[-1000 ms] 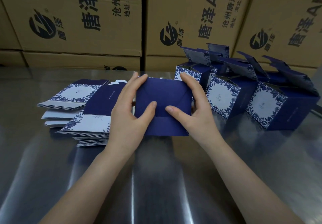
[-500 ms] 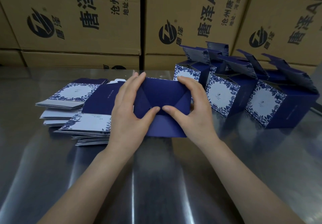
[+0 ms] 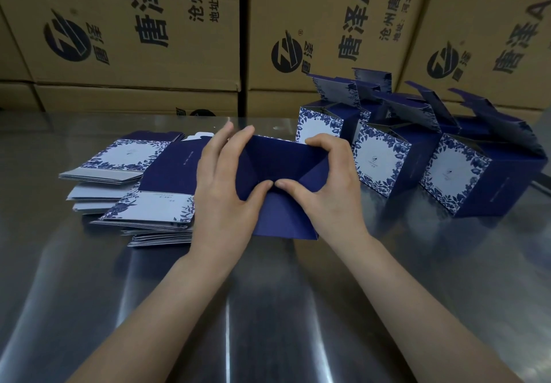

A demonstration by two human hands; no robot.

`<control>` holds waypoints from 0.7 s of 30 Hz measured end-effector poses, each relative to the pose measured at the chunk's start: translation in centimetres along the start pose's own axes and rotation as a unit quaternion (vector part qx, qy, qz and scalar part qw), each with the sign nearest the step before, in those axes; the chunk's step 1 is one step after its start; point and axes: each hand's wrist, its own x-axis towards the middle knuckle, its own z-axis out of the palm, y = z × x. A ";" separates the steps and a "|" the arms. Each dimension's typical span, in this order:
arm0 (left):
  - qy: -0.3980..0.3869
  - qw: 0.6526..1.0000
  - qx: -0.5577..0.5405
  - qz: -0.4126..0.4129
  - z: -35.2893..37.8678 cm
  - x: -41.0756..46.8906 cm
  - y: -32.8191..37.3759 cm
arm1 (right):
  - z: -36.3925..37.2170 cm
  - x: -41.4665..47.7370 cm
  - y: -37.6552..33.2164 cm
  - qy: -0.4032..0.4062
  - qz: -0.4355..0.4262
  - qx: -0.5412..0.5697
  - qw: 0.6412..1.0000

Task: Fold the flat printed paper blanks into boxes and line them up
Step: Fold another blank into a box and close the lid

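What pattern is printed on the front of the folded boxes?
A white panel bordered with blue floral print on the navy folded boxes; head view.

Grips: two, left grip (image 3: 226, 195) and right grip (image 3: 328, 192), both on same item at centre.
Half-folded box (image 3: 283, 221): one.
Finished boxes (image 3: 378, 168): three with white flowered fronts in row, 1 to 3 o'clock; more dark flaps behind at 1 o'clock, number unclear.
Flat blanks (image 3: 161, 203): two overlapping piles at 9 o'clock; sheets per pile uncountable.
Cartons (image 3: 179, 63): three big printed ones, 10 to 2 o'clock; lower tier partly seen, count unclear.
Counter (image 3: 268, 308): one.
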 end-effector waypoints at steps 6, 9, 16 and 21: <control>-0.002 1.000 0.008 0.004 0.1 0.1 -0.2 | 0.1 0.0 0.1 -0.001 -0.012 -0.012 1.000; -0.010 1.000 -0.002 0.002 0.0 0.1 -0.3 | 0.0 0.1 0.0 -0.005 -0.016 -0.006 1.000; -0.033 0.999 -0.031 -0.018 -0.1 0.1 -0.2 | -0.4 0.2 -0.2 -0.025 0.000 0.019 1.000; -0.060 0.995 -0.076 -0.033 -0.5 0.1 -0.5 | -0.8 0.4 -0.1 -0.014 0.039 0.069 0.997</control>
